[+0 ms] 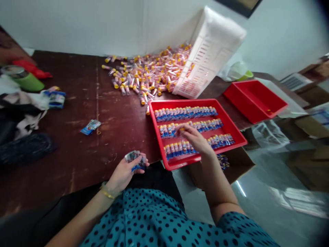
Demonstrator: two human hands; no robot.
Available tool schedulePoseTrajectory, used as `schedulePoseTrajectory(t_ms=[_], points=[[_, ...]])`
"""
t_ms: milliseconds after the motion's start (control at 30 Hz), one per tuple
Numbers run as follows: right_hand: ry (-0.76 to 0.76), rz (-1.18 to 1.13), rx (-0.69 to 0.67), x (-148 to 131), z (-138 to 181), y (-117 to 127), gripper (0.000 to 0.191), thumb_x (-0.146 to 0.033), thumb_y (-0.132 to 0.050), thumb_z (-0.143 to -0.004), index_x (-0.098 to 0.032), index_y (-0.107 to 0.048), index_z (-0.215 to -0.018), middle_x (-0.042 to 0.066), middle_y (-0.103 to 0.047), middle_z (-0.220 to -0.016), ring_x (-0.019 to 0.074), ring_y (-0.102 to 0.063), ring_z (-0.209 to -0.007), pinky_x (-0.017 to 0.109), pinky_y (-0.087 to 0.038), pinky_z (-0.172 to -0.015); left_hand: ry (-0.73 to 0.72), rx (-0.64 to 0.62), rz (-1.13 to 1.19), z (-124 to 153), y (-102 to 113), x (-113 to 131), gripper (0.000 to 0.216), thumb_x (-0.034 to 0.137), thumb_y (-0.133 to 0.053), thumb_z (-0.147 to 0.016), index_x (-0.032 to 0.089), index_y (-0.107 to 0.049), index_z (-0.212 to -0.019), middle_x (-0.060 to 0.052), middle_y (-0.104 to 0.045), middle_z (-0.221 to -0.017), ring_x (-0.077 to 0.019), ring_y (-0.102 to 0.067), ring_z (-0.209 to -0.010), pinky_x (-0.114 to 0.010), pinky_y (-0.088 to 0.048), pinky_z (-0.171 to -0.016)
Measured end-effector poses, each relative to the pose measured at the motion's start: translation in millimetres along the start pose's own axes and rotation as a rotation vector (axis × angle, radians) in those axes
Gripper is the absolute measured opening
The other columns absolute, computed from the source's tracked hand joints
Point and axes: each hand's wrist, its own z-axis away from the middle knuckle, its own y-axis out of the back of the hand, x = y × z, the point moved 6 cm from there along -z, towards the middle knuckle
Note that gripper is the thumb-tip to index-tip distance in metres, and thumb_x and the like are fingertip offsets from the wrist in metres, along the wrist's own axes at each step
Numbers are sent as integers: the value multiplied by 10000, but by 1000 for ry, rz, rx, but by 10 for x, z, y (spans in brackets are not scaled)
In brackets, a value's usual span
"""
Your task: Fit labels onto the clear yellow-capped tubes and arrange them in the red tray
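Note:
My left hand (131,168) is closed around a small stack of blue printed plastic sleeves (136,161), just past the table's front edge. My right hand (192,137) is over the red tray (168,164), its bent fingertips at the middle row. A small yellow-capped tube (182,129) shows between those fingers, partly hidden and blurred. Three rows of blue-wrapped tubes (185,113) with yellow caps stand in the tray. More blue sleeves (91,127) lie on the table to the left.
Unwrapped yellow-capped tubes (149,75) are heaped at the back, beside a tilted white basket (203,58). At right is a red bin (257,99). An open cardboard box (239,164) is below the tray. A green can (25,80) and cloth items (28,106) lie at left.

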Motion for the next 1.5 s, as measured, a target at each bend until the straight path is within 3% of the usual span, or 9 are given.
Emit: schedulePoseTrajectory(t_ms=[133, 267, 400, 600, 800, 967, 1133, 1400, 1500], points=[[92, 133, -151, -258, 129, -1057, 170, -344, -595, -894, -195, -635, -964, 28, -597, -935, 141, -546, -817, 258, -439, -737, -141, 161, 64, -55, 38, 27, 327, 322, -881, -591, 147, -691, -792, -13, -706, -718, -160, -674, -656, -210, -513, -495], [179, 240, -214, -280, 100, -1468, 174, -325, -606, -904, -183, -620, -804, 15, -569, -835, 128, -545, -750, 249, -424, -687, -196, 181, 103, 12, 53, 64, 310, 290, -875, -604, 176, -679, -816, 29, -689, -754, -130, -637, -634, -262, -557, -585], [178, 222, -201, -274, 46, -1415, 178, -300, -553, -930, -185, -620, -811, 15, -562, -826, 135, -542, -759, 261, -438, -709, -166, 92, 25, 67, 67, 80, 286, 318, -843, -651, 163, -683, -831, 7, -674, -740, -135, -619, -641, -234, -509, -537], [183, 110, -203, -322, 62, -1149, 431, -220, -410, -971, -236, -512, -1389, 72, -589, -1128, 180, -561, -1029, 359, -439, -966, -157, 39, -116, 93, 146, 55, 226, 313, -827, -664, 165, -661, -703, 21, -633, -622, -106, -541, -542, -223, -439, -519], [97, -105, 1, -229, 62, -833, 338, -338, -654, -879, -296, -684, -1214, 34, -696, -1120, 215, -594, -1111, 425, -402, -1061, -223, -30, -274, 93, 170, 99, 170, 269, -832, -655, 166, -698, -635, 20, -619, -587, -105, -505, -540, -240, -415, -574], [-69, -488, 96, -30, 80, -952, 487, -472, -727, -781, -251, -684, -1213, 64, -704, -1150, 210, -655, -1024, 363, -519, -930, -253, -32, -277, 95, 124, 133, 164, 255, -840, -642, 168, -702, -625, 16, -619, -605, -115, -517, -566, -247, -416, -595], [-72, -414, -33, -53, 98, -1115, 426, -425, -714, -809, -229, -666, -1184, 54, -717, -1079, 188, -655, -1006, 324, -519, -904, -234, -80, -237, 108, 84, 112, 157, 257, -839, -648, 170, -710, -663, 11, -633, -641, -113, -531, -582, -240, -429, -600], [82, -243, 57, -72, 197, -1155, 265, -396, -711, -819, -203, -543, -887, 45, -683, -980, 161, -649, -894, 289, -525, -807, -157, -84, -280, 168, -76, 62, 238, 351, -771, -745, 161, -741, -885, -29, -684, -765, -145, -581, -655, -258, -491, -597], [72, -244, 41, -52, 296, -1221, 249, -391, -694, -835, -200, -574, -942, 59, -682, -1045, 175, -653, -945, 310, -524, -852, -80, -128, -132, 217, -142, 26, 235, 366, -751, -773, 162, -724, -886, -44, -697, -789, -155, -607, -682, -254, -488, -586]])
